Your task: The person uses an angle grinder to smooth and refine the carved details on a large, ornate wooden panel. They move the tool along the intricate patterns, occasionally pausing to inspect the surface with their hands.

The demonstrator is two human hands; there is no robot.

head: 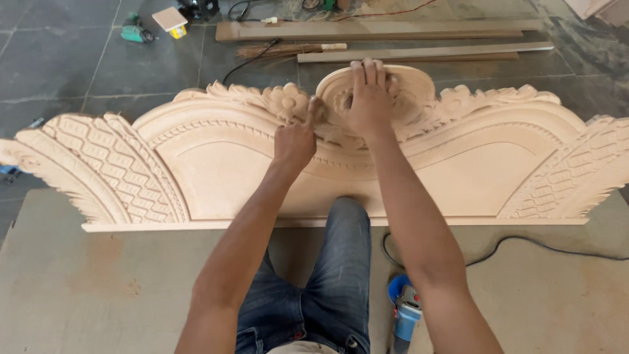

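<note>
Working the carved wooden headboard [216, 177] at its central crest: right hand [370, 98] pressing flat, fingers together, on the medallion; left hand [295, 141] curled, fingertips pinching unseen something beside the flower carving [286, 101]. Likely calling for steady rubbing pressure next.

The carved headboard panel [216, 164] is pale, bare wood, matt and unvarnished, with ridged relief. The board [98, 288] beneath it looks dull and dusty. The angle grinder [405, 313] has a blue plastic body. The floor tiles [52, 59] are grey stone, matt.
</note>
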